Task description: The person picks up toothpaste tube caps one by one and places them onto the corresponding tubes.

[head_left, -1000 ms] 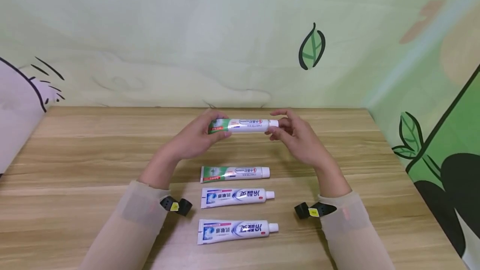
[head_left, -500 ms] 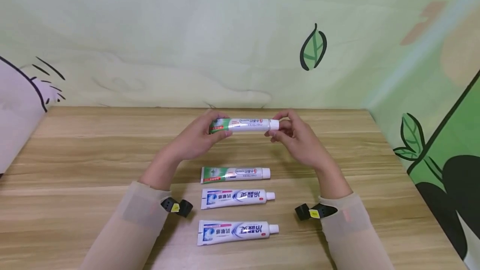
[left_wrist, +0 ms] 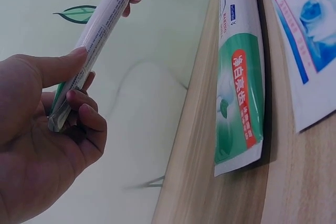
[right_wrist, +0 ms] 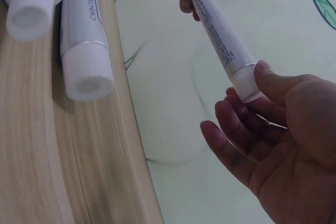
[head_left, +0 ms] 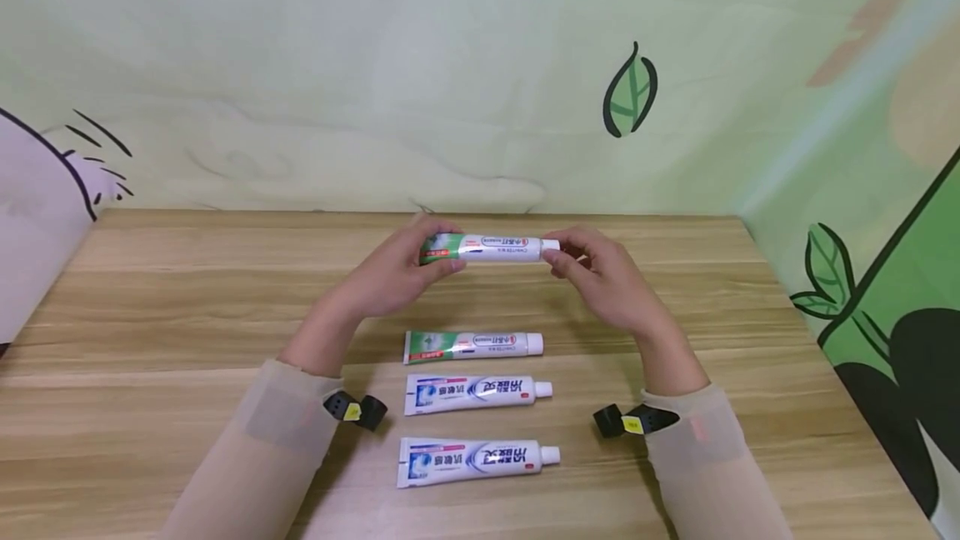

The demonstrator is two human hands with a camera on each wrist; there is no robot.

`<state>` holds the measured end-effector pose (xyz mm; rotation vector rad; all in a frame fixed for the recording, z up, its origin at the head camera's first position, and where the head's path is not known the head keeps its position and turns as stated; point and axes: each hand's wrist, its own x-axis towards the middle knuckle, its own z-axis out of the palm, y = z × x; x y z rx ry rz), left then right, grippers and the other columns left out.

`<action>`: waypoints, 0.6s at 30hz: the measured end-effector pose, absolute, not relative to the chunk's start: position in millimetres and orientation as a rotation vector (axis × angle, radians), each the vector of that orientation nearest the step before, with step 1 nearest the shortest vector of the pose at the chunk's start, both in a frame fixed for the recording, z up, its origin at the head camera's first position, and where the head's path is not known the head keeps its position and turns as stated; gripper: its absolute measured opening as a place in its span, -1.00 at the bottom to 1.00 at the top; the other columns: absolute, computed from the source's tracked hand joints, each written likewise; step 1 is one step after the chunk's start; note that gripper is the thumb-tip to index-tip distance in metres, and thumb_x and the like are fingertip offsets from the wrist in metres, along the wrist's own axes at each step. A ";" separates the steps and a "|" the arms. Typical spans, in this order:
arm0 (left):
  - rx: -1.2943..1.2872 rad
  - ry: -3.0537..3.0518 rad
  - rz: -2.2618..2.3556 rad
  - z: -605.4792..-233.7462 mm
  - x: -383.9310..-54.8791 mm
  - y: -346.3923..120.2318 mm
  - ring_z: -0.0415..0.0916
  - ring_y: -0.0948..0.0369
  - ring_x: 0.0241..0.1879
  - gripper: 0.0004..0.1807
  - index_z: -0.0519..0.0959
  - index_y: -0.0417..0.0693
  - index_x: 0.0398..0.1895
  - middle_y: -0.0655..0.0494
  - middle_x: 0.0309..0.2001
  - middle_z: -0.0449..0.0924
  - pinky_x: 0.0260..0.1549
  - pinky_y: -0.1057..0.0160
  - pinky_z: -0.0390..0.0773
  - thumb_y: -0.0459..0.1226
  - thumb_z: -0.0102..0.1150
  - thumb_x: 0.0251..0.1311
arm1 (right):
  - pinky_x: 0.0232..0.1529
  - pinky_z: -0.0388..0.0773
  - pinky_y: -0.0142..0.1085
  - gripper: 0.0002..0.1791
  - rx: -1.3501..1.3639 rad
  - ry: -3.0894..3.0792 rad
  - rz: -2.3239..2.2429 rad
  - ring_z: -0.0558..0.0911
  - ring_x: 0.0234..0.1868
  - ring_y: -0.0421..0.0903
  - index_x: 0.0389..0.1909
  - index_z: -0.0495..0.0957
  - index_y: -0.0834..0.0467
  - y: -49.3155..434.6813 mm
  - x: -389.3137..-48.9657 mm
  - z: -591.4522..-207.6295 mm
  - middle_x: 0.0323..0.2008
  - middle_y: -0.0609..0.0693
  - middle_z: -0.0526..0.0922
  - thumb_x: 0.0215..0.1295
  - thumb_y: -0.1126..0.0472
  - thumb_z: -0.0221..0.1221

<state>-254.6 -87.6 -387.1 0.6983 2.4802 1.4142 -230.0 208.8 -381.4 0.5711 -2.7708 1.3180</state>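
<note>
In the head view a green-and-white toothpaste tube (head_left: pixel 498 247) is held level above the far part of the table, cap to the right. My left hand (head_left: pixel 393 269) grips its green tail end between thumb and fingers. At the other end, my right hand (head_left: pixel 603 277) pinches the white cap (right_wrist: pixel 245 82), thumb on the near side, as the right wrist view shows. The left wrist view shows the tube's printed side (left_wrist: pixel 100 30) and its flat crimped end by the curled left fingers. Directly nearer on the table lies a second green-and-white toothpaste tube (head_left: pixel 472 346).
Two blue-and-white toothpaste tubes, a middle one (head_left: pixel 468 394) and a nearest one (head_left: pixel 468 462), lie in line with the green one, caps right. The wooden table (head_left: pixel 187 298) ends at a pale printed backdrop (head_left: pixel 337 90), and more backdrop stands at the right side.
The right index finger, raised off the cap a second ago, has come down onto it, and the right hand now pinches the cap. The left hand and the lying tubes have stayed put.
</note>
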 end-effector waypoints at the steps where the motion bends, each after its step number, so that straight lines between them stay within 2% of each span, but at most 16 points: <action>1: 0.698 2.481 1.412 -387.2 -254.6 -87.5 0.46 0.07 -0.02 -0.61 0.47 0.00 0.30 0.04 0.11 0.43 -0.03 0.10 0.54 -0.17 0.19 0.48 | -0.05 0.64 -0.12 -0.71 0.570 -2.768 1.320 0.68 -0.12 -0.02 0.19 0.61 0.17 208.9 -229.9 -381.4 -0.05 0.09 0.68 0.59 0.18 0.10; 5: 0.700 2.484 1.409 -388.1 -254.9 -87.3 0.45 0.07 -0.03 -0.61 0.47 -0.02 0.29 0.03 0.10 0.42 -0.03 0.11 0.53 -0.17 0.19 0.48 | -0.05 0.66 -0.11 -0.64 0.571 -2.764 1.344 0.69 -0.10 0.00 0.29 0.57 0.18 208.7 -229.6 -381.4 -0.03 0.11 0.68 0.60 0.20 0.09; 9: 0.695 2.485 1.407 -389.1 -255.1 -87.3 0.45 0.07 -0.04 -0.61 0.47 -0.02 0.30 0.03 0.10 0.42 -0.05 0.11 0.53 -0.17 0.19 0.49 | -0.09 0.62 -0.22 -0.60 0.562 -2.759 1.385 0.65 -0.13 0.00 0.33 0.52 0.14 207.9 -230.7 -381.6 -0.08 0.12 0.64 0.54 0.20 0.17; 13: 0.691 2.482 1.411 -389.9 -255.4 -87.3 0.44 0.07 -0.03 -0.62 0.47 -0.01 0.29 0.03 0.10 0.42 -0.04 0.11 0.52 -0.16 0.18 0.49 | -0.15 0.55 -0.33 -0.59 0.570 -2.729 1.418 0.59 -0.16 0.00 0.23 0.49 0.14 207.8 -231.4 -382.0 -0.14 0.12 0.63 0.42 0.26 0.31; 18: 0.694 2.477 1.412 -389.6 -255.4 -87.0 0.43 0.07 -0.03 -0.64 0.48 0.01 0.27 0.03 0.09 0.42 -0.03 0.10 0.51 -0.16 0.18 0.50 | -0.20 0.50 -0.34 -0.71 0.575 -2.721 1.389 0.59 -0.20 0.00 0.12 0.50 0.16 208.8 -231.1 -381.9 -0.19 0.10 0.65 0.44 0.28 0.27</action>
